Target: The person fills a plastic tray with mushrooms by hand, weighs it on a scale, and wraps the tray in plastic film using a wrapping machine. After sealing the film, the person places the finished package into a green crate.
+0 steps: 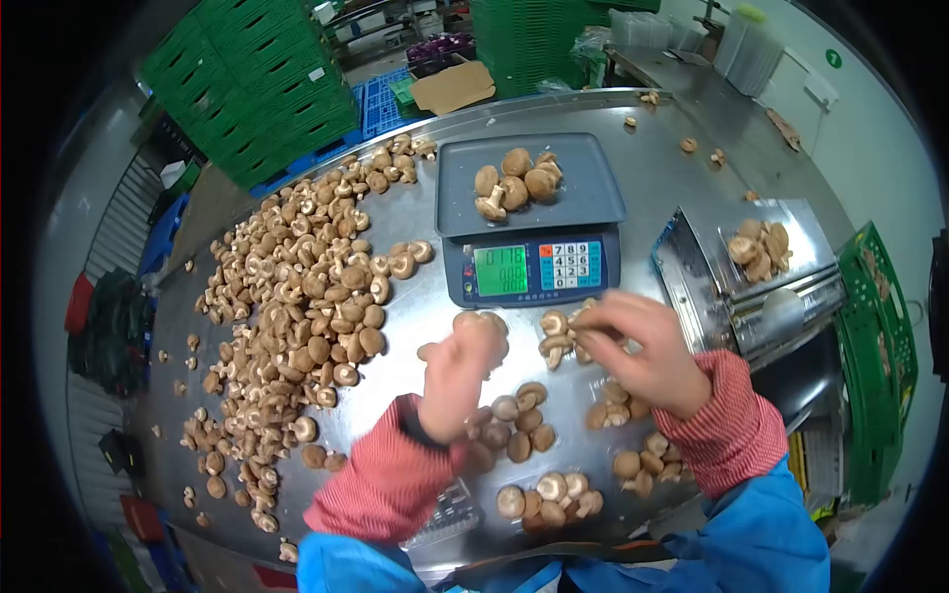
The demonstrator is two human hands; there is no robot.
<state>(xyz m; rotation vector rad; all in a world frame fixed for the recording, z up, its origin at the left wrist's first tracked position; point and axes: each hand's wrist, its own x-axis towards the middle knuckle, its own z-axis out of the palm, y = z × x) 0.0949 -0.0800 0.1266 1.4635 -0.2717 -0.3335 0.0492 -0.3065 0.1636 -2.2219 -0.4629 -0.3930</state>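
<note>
My left hand is smeared by motion over the steel table, with brown mushroom caps showing around its far side. The fingers of that hand are too blurred to make out. My right hand is closed, thumb and fingers pinched at a shiitake mushroom in a small group just below the scale. Beyond both hands is a digital scale with a lit green display. On its grey pan lie several mushrooms.
A large heap of mushrooms covers the left of the steel table. Small groups of mushrooms lie near my body. At right stands a metal device with mushrooms on top, beside a green crate. Green crates are stacked behind.
</note>
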